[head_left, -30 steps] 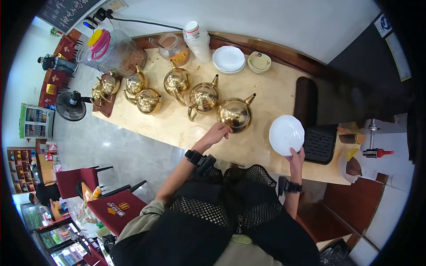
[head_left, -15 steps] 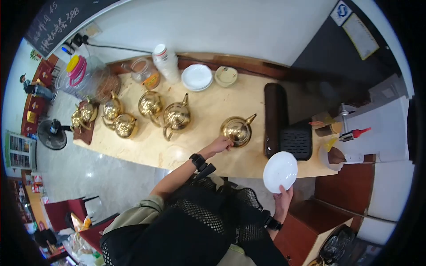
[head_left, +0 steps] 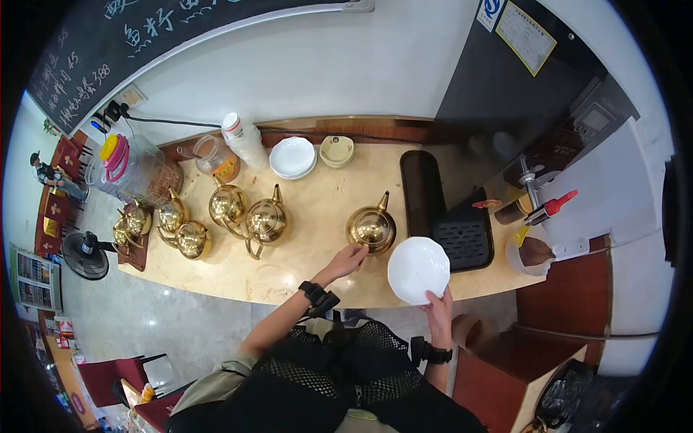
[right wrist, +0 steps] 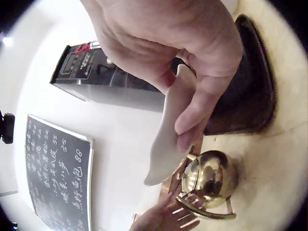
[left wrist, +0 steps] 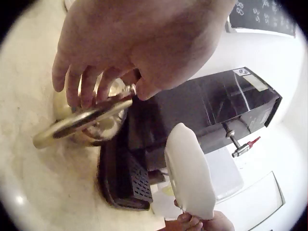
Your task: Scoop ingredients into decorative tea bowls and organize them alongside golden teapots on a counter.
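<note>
At the counter's front, my left hand (head_left: pixel 345 263) is beside a gold teapot (head_left: pixel 371 229) that stands with its spout toward the wall. The left wrist view shows my left hand (left wrist: pixel 134 45) over the teapot (left wrist: pixel 103 113), its fingers extended by the raised handle (left wrist: pixel 82 122); the thumb is close to the lid knob, contact unclear. Spread fingers of that hand also show in the right wrist view. With thumb and fingers, my right hand (head_left: pixel 439 315) pinches the rim of a white plate (head_left: pixel 419 270), held tilted above the counter's front edge.
Several gold teapots (head_left: pixel 267 220) stand to the left. Behind them are a jar (head_left: pixel 216 159), wrapped cups (head_left: pixel 247 144), stacked white plates (head_left: pixel 292 157) and small bowls (head_left: pixel 336 151). A black drip tray (head_left: pixel 462 242) and a dispenser tap (head_left: pixel 530 180) are on the right.
The teapot has moved right along the counter, away from the other teapots, with my left hand beside it. That hand's fingers now extend by the handle. The plate is still in my right hand.
</note>
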Available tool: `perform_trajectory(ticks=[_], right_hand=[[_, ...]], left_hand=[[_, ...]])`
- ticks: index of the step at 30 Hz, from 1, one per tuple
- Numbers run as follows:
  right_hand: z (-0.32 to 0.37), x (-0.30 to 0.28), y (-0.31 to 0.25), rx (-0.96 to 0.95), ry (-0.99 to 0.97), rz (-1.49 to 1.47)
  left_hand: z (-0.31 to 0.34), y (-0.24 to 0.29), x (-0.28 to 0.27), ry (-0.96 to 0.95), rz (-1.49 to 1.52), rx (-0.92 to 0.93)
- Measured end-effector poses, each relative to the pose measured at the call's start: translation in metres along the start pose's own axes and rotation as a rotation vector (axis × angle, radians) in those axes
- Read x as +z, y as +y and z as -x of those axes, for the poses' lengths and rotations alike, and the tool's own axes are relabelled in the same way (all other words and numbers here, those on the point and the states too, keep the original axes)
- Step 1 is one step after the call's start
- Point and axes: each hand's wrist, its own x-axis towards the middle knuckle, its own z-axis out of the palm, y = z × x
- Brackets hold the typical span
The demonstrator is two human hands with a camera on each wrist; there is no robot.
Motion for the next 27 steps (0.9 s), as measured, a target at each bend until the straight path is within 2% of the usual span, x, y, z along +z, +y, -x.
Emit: perform_trajectory(ticks=[1, 3, 4, 5, 7, 10, 14, 18, 20, 25, 27], right_hand=[[-0.003, 0.005, -0.001, -0.002, 0.001, 0.007], [-0.013, 0.018, -0.001, -0.011, -0.032, -0.002], [-0.018, 0.025, -0.003, -0.003, -0.046, 0.03], [-0.022, 0.034, -0.006, 0.003, -0.053, 0.045], [-0.031, 0.057, -0.012, -0.012, -0.083, 0.092], [-0.057, 0.091, -0.016, -0.056, -0.157, 0.128], [-0.076, 0.17, -0.03, -0.121, -0.253, 0.14], [-0.117, 0.24, -0.025, -0.105, -0.355, 0.109], [-0.141, 0.271, -0.016, -0.016, -0.429, 0.081], [-0.184, 0.327, 0.022, 0.033, -0.391, 0.159], [-0.192, 0.34, 0.034, 0.073, -0.314, 0.218]], left_hand=[[0.006, -0.006, -0.005, -0.001, 0.007, 0.003], [0.021, -0.023, -0.019, 0.158, 0.019, 0.187], [0.026, -0.036, -0.03, 0.147, 0.066, 0.152], [0.042, -0.027, -0.04, 0.157, 0.079, 0.146], [0.072, -0.015, -0.063, 0.16, 0.308, -0.021], [0.094, -0.043, -0.086, 0.2, 0.381, 0.001], [0.121, -0.062, -0.116, 0.218, 0.426, 0.038], [0.145, -0.064, -0.151, 0.249, 0.52, 0.07], [0.154, -0.07, -0.172, 0.254, 0.499, 0.104], [0.181, -0.083, -0.226, 0.22, 0.513, 0.173], [0.192, -0.091, -0.242, 0.216, 0.519, 0.163]])
